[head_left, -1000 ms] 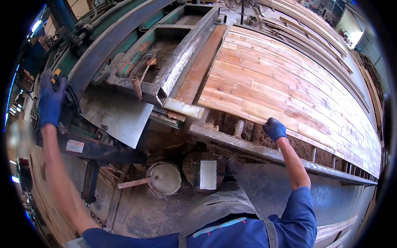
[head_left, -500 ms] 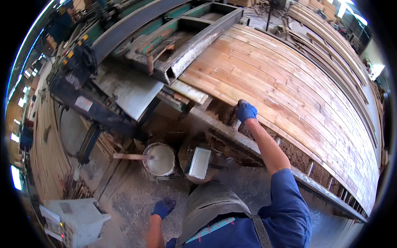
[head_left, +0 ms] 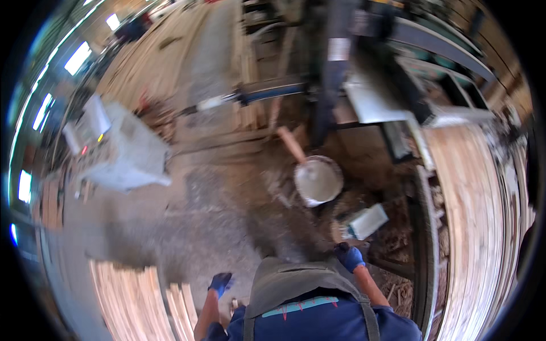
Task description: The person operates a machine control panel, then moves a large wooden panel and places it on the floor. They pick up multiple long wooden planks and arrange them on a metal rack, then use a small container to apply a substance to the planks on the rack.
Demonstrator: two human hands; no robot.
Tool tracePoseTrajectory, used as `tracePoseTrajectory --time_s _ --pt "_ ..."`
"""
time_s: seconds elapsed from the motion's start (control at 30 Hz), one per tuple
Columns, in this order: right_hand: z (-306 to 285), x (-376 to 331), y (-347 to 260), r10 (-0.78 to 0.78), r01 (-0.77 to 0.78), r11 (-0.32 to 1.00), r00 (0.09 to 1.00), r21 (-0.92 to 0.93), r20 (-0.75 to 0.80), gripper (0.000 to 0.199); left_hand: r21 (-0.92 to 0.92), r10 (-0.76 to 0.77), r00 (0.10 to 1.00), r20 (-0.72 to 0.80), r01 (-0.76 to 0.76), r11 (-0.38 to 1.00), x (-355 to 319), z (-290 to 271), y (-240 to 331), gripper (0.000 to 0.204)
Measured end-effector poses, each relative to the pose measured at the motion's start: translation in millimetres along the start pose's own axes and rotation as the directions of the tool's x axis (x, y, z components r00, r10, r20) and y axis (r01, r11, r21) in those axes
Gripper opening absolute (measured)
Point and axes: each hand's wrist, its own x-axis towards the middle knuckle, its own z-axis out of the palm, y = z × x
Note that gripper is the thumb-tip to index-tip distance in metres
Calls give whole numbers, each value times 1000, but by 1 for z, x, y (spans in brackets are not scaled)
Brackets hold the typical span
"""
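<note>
My left hand [head_left: 220, 283], in a blue glove with dark fingertips, hangs at my left side over the floor. Its fingers are loosely apart and hold nothing visible. The right hand [head_left: 349, 257], gloved the same way, is low in front of me, just below a white rectangular tray [head_left: 369, 221]. Motion blurs its fingers, and whether it touches anything is unclear. That tray rests on a round stand or tub. Beyond it a round bucket [head_left: 318, 181] holds a whitish substance, and a wooden handle [head_left: 292, 144] sticks out of it.
To the right runs a metal rail [head_left: 427, 244] beside a long panel of wood strips [head_left: 469, 227]. A grey control box [head_left: 122, 149] stands at left. Stacked wood strips [head_left: 128, 295] lie at lower left. A dark machine with a metal plate [head_left: 372, 96] is ahead.
My view has swung left, away from the wood panel. My right hand has left the panel's edge and come down near the tray. The left hand still hangs at my side.
</note>
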Motion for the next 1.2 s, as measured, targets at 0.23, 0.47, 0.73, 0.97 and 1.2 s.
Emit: tracePoseTrajectory --time_s 0.23,0.47,0.73,0.97,1.2 --pt "47 153 -243 -304 294 951 946 97 111 22 -81 423 904 68 -418 905 69 -57 140 27" --pt "56 311 -470 -444 436 896 872 85 205 21 39 558 830 7 -558 829 182 -181 250 40" --pt "78 523 -708 -738 728 674 672 128 61 19 -924 -157 987 21 80 375 209 -397 120 30" --pt "180 708 -866 -769 768 625 576 138 277 22 -347 -357 912 -203 274 897 296 -452 214 36" --pt "294 885 -828 -168 403 898 687 -179 707 36 -459 -128 991 -43 95 883 533 -622 581 27"
